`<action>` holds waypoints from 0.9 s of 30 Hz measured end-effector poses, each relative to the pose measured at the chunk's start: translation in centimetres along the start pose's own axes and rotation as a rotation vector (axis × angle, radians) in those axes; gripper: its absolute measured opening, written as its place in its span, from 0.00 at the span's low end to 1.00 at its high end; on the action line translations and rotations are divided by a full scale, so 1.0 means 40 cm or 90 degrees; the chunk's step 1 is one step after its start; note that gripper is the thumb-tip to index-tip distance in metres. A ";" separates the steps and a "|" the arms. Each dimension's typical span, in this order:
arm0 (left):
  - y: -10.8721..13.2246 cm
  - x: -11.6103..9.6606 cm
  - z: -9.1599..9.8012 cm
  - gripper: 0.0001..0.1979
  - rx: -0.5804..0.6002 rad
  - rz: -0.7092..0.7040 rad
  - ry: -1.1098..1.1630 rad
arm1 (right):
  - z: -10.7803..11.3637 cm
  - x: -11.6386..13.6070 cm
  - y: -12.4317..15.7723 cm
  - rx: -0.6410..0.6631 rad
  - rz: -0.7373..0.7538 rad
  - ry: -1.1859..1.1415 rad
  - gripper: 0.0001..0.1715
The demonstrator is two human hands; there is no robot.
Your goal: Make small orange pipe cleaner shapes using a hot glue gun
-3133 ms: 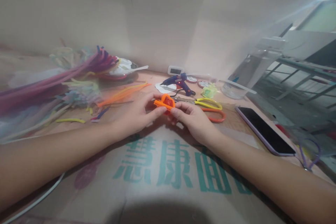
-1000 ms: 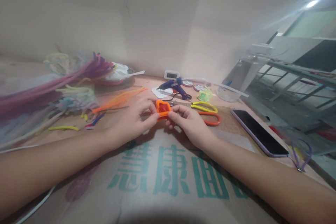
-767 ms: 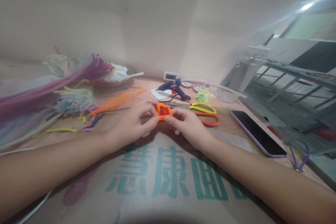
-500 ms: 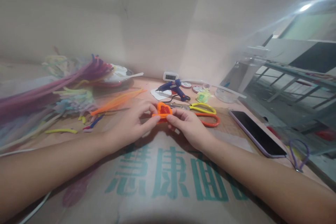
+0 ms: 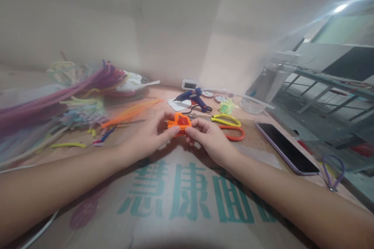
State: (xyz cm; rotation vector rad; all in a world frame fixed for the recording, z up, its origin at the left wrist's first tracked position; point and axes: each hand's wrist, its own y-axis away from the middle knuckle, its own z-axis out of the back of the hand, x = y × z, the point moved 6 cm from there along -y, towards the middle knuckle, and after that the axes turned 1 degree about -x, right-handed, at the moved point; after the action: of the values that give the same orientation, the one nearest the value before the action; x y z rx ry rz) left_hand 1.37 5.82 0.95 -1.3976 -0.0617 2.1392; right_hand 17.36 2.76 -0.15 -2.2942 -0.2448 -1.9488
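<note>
Between my two hands is a small orange pipe-cleaner piece (image 5: 181,127), bent into loops around a red middle. My left hand (image 5: 159,130) pinches its left side, the thumb pressed along the front. Fingers of my right hand (image 5: 206,136) close on its right edge. Just beyond my right hand lie scissors (image 5: 226,120) with one yellow and one orange-red handle, their blades partly hidden behind the orange piece and my fingers. A blue glue gun (image 5: 193,97) rests behind them on a white sheet.
Bundled purple pipe cleaners (image 5: 73,89), pastel ones (image 5: 83,111) and orange ones (image 5: 131,113) spread over the left side. A phone (image 5: 286,148) lies at right near the table edge. At the back stand a small digital clock (image 5: 189,85) and a clear round container (image 5: 251,105).
The orange piece has turned slightly in my fingers, and its loops now show more toward the left. My hands have stayed nearly in place.
</note>
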 end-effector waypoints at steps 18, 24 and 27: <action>-0.006 -0.004 -0.004 0.18 0.007 -0.010 0.057 | -0.002 -0.015 -0.006 0.028 0.006 -0.056 0.20; -0.005 -0.007 -0.004 0.16 -0.001 0.001 0.080 | -0.005 -0.018 -0.005 0.029 0.003 -0.075 0.20; -0.003 -0.015 -0.002 0.15 -0.007 0.003 0.050 | -0.004 -0.016 -0.006 0.035 0.006 -0.072 0.20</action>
State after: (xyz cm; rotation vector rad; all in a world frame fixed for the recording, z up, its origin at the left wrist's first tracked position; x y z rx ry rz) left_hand 1.65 5.61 1.47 -1.4878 -0.0399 2.0890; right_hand 17.05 2.94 -0.77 -2.3687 -0.2940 -1.7859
